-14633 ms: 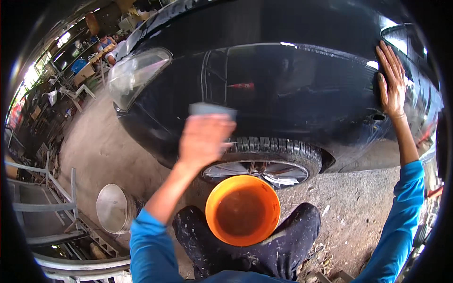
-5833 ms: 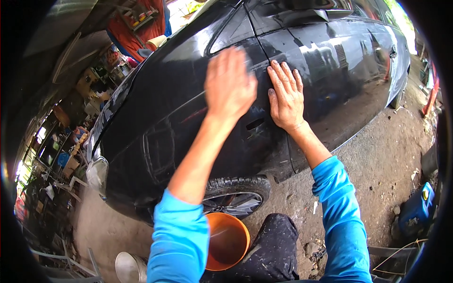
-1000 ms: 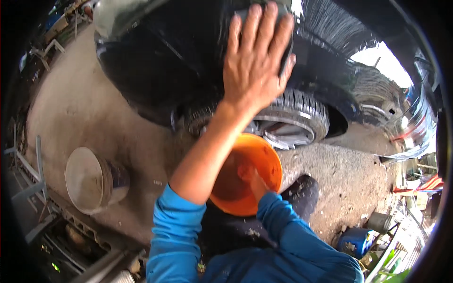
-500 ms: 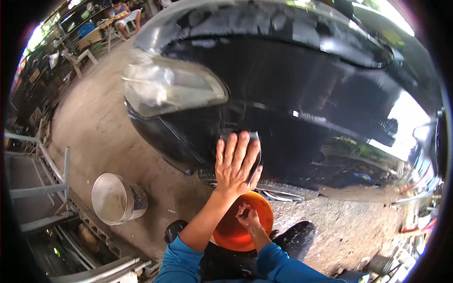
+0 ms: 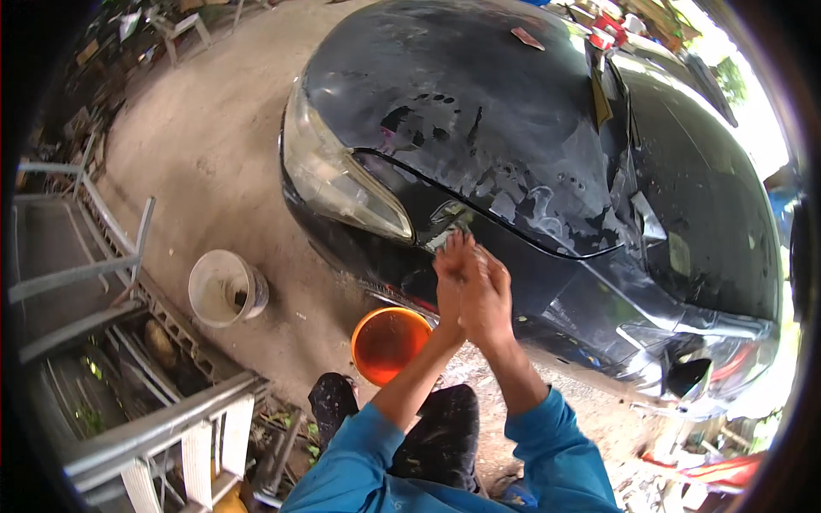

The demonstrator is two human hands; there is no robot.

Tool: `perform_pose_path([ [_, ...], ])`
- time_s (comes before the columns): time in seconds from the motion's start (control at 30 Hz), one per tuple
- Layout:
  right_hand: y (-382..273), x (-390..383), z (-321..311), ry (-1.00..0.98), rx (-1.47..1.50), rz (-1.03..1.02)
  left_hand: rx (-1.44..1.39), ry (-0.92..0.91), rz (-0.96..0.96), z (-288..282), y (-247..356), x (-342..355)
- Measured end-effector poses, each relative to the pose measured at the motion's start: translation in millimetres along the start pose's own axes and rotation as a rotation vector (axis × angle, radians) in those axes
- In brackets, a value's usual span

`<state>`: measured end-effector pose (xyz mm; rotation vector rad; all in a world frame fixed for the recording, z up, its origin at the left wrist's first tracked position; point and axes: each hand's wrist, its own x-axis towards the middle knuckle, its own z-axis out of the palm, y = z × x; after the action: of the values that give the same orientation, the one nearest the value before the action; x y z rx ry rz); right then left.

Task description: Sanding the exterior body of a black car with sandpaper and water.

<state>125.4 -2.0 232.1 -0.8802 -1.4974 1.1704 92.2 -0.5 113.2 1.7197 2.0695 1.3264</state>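
My left hand (image 5: pixel 451 291) and my right hand (image 5: pixel 489 299) meet in front of the dark car's front fender (image 5: pixel 505 256), their fingers pressed together and partly blurred. Whatever lies between them, if anything, is hidden. Just beyond my fingertips, a pale grey patch shows at the fender; I cannot tell if it is a sheet or a reflection. The cloudy headlight (image 5: pixel 338 175) is to the left of my hands. Beyond them stretches the hood (image 5: pixel 410 68), with wet streaks and dull smears. An orange bucket (image 5: pixel 357 342) with liquid in it stands on the ground below my left forearm.
A whitish bucket (image 5: pixel 197 295) with a dark thing inside stands left on the dirt floor. Metal frames (image 5: pixel 77 278) and a railing (image 5: pixel 162 419) line the left side. A reddish flat piece (image 5: pixel 528 38) lies on the hood; a side mirror (image 5: pixel 688 376) juts out at right.
My left hand has left the fender, where it pressed a grey sheet. My right hand has risen from the orange bucket to meet it. The view has shifted, showing more hood and the windshield.
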Motion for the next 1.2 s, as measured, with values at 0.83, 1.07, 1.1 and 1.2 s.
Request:
perform_pose_path([
  [0.83,-24,174,-122,-0.704,-0.906,-0.586,0.206,0.164,-0.08,-1,49,60],
  [1.07,7,203,-79,-0.633,-0.693,-0.589,0.016,0.145,-0.18,64,133,-5],
  [1.1,1,204,-74,-0.646,-0.73,-0.562,-0.019,0.118,-0.163,59,134,-3],
  [1.2,-2,207,-62,-0.668,-0.788,-0.528,0.194,0.358,-0.258,21,77,62],
])
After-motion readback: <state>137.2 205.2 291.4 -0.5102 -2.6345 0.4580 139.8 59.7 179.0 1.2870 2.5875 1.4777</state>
